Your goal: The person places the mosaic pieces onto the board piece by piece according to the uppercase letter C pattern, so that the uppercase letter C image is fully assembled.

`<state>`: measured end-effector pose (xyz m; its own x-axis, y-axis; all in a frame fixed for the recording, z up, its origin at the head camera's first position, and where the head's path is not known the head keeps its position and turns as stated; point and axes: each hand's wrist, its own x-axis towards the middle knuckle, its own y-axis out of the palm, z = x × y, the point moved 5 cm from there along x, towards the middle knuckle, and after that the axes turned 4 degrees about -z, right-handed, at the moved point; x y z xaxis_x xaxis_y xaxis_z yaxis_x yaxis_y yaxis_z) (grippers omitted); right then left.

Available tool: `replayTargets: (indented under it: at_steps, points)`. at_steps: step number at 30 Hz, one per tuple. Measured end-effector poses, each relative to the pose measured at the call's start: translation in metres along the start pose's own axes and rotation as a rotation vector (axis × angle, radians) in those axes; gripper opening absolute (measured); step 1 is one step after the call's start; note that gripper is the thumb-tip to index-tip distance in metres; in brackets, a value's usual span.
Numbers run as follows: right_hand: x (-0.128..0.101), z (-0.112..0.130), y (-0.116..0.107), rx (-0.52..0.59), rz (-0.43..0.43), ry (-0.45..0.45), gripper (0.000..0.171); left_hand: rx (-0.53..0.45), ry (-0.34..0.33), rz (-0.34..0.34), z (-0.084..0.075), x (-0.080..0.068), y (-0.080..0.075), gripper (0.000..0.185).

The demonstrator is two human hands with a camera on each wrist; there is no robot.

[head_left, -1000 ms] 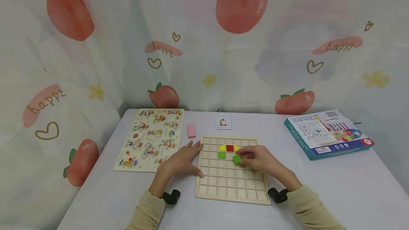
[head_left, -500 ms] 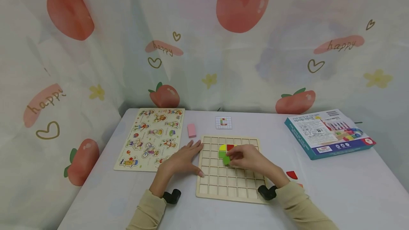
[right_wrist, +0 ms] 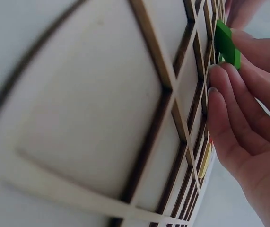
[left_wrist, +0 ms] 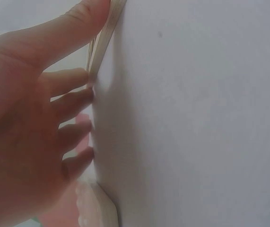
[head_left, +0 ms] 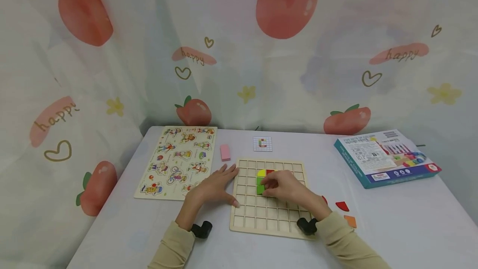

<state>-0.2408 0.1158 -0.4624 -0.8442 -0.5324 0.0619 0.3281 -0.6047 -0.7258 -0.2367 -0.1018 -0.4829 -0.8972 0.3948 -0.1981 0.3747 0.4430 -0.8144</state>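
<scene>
1. While the right hand (head_left: 284,186) pinches a small green square wooden tile (head_left: 260,189) between thumb and fingertips, it lowers the tile, tilted on edge, into a cell of the pale wooden grid board (head_left: 276,219); the wrist view shows the tile (right_wrist: 227,43) not yet flat, one edge leading so that it can slip between the slats.
2. That cell lies directly under another green tile (head_left: 259,181), which sits below a yellow rounded piece (head_left: 261,173) and beside a red square piece (head_left: 269,172), so the held tile extends a coloured column downward.
3. Fingers spread and straight, the left hand (head_left: 213,188) lies flat on the tabletop against the board's left edge, seemingly to keep the board from sliding; its wrist view shows the fingertips (left_wrist: 85,80) touching the board's thin rim (left_wrist: 104,38).
4. A small white pattern card (head_left: 262,143) lies beyond the board toward the tabletop's far edge, placed where it can be read as a model.
5. Loose red (head_left: 342,206) and orange (head_left: 350,221) pieces rest near the right forearm, within easy reach.
6. A pink block (head_left: 225,152) and a picture peg puzzle (head_left: 175,161) lie toward the left edge; a blue printed box (head_left: 386,157) lies near the right edge.
</scene>
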Motion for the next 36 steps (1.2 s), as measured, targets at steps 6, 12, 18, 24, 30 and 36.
replayTargets:
  at_steps: [6,12,18,24,30,36]
  points:
    - [-0.001,0.002,0.0,-0.026,-0.013,-0.002,0.023,0.002,0.0,-0.001,-0.001,0.001,0.0,0.108]
    - [-0.002,0.003,0.0,-0.045,-0.009,0.002,0.024,0.002,0.003,-0.002,-0.001,0.001,0.0,0.108]
    - [-0.007,0.003,-0.002,-0.031,0.012,-0.018,0.024,0.0,0.009,-0.003,-0.002,0.001,0.001,0.107]
    - [-0.016,-0.001,-0.006,-0.01,0.025,0.024,0.022,0.002,0.011,-0.008,0.0,0.0,0.002,0.108]
    - [-0.027,-0.005,-0.015,-0.044,-0.007,-0.002,0.018,0.002,0.011,-0.006,0.001,-0.001,0.001,0.108]
    - [-0.039,-0.013,-0.027,-0.087,-0.05,0.023,0.017,0.002,0.022,-0.009,-0.001,-0.001,-0.001,0.108]
